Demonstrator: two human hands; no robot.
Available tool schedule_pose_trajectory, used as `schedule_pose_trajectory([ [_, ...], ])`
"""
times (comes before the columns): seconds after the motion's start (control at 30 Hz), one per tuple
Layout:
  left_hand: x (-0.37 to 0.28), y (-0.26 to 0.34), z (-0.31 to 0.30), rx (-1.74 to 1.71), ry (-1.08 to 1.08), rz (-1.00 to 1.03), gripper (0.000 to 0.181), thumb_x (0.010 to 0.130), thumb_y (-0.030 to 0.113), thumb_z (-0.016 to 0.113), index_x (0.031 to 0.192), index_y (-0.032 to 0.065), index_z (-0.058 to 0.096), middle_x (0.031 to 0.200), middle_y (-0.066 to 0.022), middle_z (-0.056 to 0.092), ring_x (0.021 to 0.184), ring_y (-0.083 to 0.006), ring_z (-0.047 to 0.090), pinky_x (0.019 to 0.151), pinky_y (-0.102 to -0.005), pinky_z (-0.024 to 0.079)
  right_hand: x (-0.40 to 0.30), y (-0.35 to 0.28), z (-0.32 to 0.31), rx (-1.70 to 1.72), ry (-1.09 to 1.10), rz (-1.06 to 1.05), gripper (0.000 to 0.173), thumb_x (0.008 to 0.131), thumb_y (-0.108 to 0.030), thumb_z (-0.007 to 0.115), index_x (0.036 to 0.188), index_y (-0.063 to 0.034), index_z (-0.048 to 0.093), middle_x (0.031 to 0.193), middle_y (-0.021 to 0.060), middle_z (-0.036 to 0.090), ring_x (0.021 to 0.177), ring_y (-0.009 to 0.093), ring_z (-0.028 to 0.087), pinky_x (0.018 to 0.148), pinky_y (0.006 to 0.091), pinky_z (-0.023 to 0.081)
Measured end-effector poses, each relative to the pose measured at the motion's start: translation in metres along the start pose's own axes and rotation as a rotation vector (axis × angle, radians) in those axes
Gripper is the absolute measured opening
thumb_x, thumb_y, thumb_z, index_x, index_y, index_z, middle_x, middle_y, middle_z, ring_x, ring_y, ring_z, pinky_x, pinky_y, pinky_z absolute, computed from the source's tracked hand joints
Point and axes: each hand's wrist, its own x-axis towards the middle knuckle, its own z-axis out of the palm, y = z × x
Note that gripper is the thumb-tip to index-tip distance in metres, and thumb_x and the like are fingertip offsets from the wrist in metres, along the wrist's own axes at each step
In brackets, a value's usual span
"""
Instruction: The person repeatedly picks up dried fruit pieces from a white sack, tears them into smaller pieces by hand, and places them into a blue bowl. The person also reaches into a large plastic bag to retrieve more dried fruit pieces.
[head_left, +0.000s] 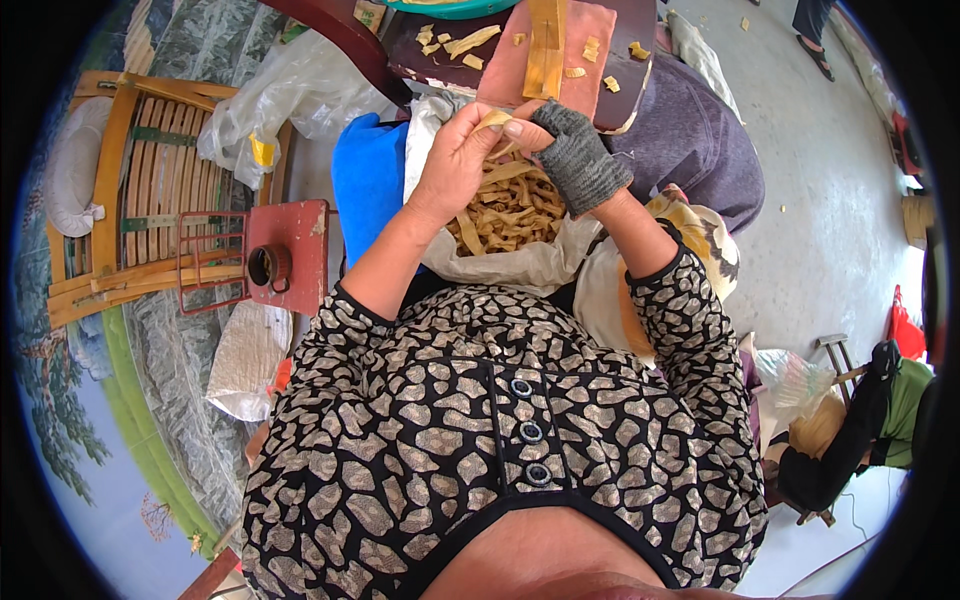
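Observation:
My left hand (459, 154), bare, pinches a pale yellow dried strip (493, 120) between thumb and fingers. On the strip's other side, my right hand (577, 154), in a grey fingerless knit glove, grips it with its thumb showing. Both hands meet above an open white woven sack (510, 268) holding many similar curled strips (510, 210). Just beyond, a yellowish wooden piece (545, 49) with a slit lies on a pink cloth (499, 75) over a dark red seat (442, 69). Short cut pieces (591, 49) and a longer strip (472, 42) are scattered there. The fingertips partly hide the held strip.
A teal basin (457, 9) sits at the seat's far edge. Blue cloth (367, 187) hangs left of the sack. A brown mug (268, 268) stands on a red stool (304, 259) near a wooden slatted chair (169, 180). Purple-grey fabric (686, 142) bulges at right; a person's foot (816, 56) shows beyond.

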Motion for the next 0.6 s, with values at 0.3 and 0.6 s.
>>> schedule_pose_trajectory([
  [0.3, 0.013, -0.005, -0.020, 0.014, -0.019, 0.180, 0.012, 0.089, 0.012, 0.053, 0.095, 0.0034, 0.048, 0.090, -0.0007, 0.052, 0.076, -0.0054, 0.048, 0.067, -0.0191, 0.041, -0.002, -0.002, 0.000, 0.579, -0.163, 0.309, 0.038, 0.079, -0.039, 0.063, 0.082, -0.0017, 0.060, 0.052, -0.0037, 0.040, 0.045, 0.006, 0.035, 0.042, 0.0201, 0.027],
  [0.6, 0.006, 0.000, 0.006, -0.007, 0.206, 0.146, 0.007, 0.084, 0.006, 0.059, 0.087, 0.0017, 0.054, 0.076, -0.0003, 0.056, 0.066, -0.0052, 0.051, 0.058, -0.0166, 0.041, 0.004, 0.004, -0.005, 0.345, -0.002, 0.314, 0.043, 0.083, -0.044, 0.053, 0.087, -0.0013, 0.060, 0.057, 0.0022, 0.054, 0.048, 0.008, 0.045, 0.042, 0.0207, 0.035],
])
